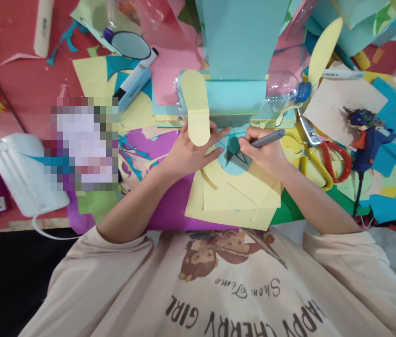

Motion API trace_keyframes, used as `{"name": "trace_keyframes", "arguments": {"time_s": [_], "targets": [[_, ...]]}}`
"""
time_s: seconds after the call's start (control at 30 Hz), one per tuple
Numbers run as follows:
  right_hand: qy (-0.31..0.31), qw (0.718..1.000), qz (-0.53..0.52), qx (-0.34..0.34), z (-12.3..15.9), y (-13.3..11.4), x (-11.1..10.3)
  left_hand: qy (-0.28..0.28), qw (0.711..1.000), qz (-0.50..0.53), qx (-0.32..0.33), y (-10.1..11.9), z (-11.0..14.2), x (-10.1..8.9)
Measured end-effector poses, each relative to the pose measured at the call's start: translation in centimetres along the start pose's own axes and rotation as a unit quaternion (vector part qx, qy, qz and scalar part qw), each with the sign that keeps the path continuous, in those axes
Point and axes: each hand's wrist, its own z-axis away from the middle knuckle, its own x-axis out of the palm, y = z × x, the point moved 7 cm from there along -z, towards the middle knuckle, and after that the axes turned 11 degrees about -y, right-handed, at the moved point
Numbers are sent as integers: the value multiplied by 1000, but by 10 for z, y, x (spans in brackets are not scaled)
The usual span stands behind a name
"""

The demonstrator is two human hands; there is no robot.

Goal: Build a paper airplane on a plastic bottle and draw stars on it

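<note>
In the middle of the head view lies a round blue piece of paper [235,169] with a star drawn on it, partly coloured dark. My right hand [266,152] grips a grey marker [270,138] over its right side; the writing tip is hidden by the fingers. From the left, my left hand [193,152] rests with thumb and index finger spread against the paper's edge. A pale yellow rounded strip [198,105] hangs over that hand and hides part of its fingers. Beneath the round piece are several pale yellow sheets [243,196].
Beyond my hands lies a plastic bottle [282,90] wrapped in light blue paper [236,96]. Scissors [319,154] and a blue glue gun [366,145] are at right. Markers [136,79], paper scraps and a white case-like object [25,173] lie at left.
</note>
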Motion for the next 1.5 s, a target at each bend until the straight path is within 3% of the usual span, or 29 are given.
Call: {"name": "trace_keyframes", "arguments": {"time_s": [0.67, 0.9, 1.2, 1.5], "targets": [[-24, 999, 25, 3, -2, 1, 2, 3, 1000, -1, -3, 1, 0, -1], [4, 1000, -7, 5, -2, 1, -1, 1, 1000, 7, -2, 1, 0, -1], [-29, 999, 25, -2, -3, 0, 2, 2, 1000, 13, -3, 0, 0, -1], [14, 1000, -9, 13, -1, 2, -4, 6, 1000, 4, 0, 0, 0, 0]]}}
